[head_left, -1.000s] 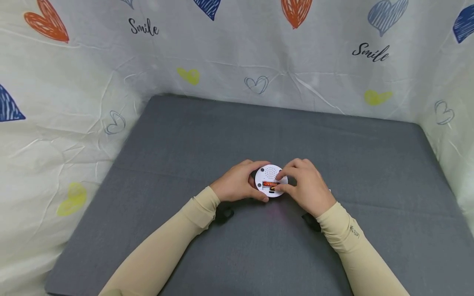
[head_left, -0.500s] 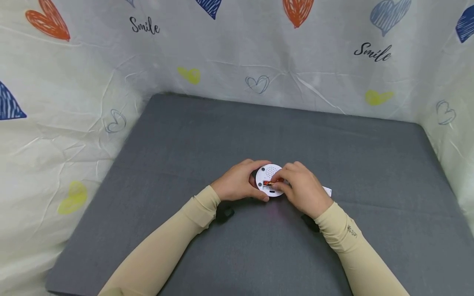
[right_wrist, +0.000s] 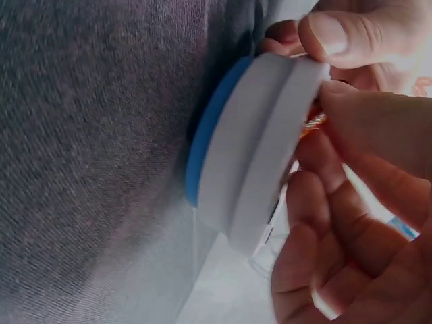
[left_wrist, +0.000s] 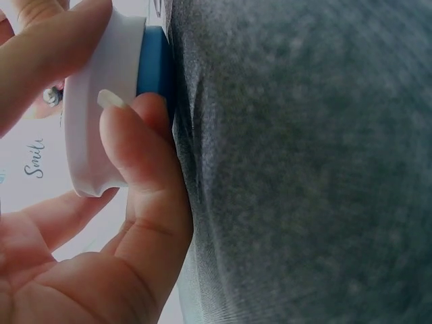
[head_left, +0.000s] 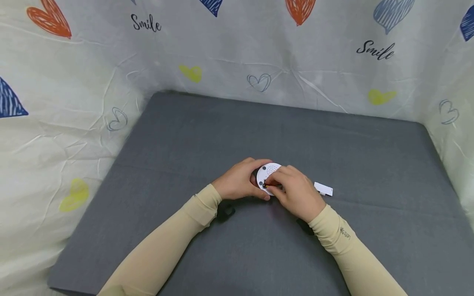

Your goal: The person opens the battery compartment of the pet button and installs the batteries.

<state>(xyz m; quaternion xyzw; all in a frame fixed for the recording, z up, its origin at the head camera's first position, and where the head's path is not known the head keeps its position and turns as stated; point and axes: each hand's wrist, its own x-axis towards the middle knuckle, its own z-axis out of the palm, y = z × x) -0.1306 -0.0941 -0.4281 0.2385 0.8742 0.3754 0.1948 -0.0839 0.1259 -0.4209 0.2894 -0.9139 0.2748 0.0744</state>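
A round white device (head_left: 269, 169) with a blue underside (right_wrist: 209, 135) lies face down on the grey mat (head_left: 222, 131). My left hand (head_left: 254, 181) grips its rim, thumb on the near side and fingers on the far side; the left wrist view shows the thumb (left_wrist: 128, 148) against the white rim (left_wrist: 101, 115). My right hand (head_left: 273, 183) covers the open battery slot and its fingertips pinch a small orange-red battery (head_left: 267, 185), which peeks out beside the device's edge (right_wrist: 312, 123). Most of the battery is hidden by the fingers.
A small white rectangular cover (head_left: 324, 189) lies on the mat just right of my right hand. White cloth walls (head_left: 74, 102) printed with hearts close in the mat at the left, back and right. Black wrist straps (head_left: 224, 212) show under both sleeves.
My right hand has slid left over the device and now hides the battery slot. The white cover, hidden behind that hand before, is now in plain sight. The left hand keeps its grip.
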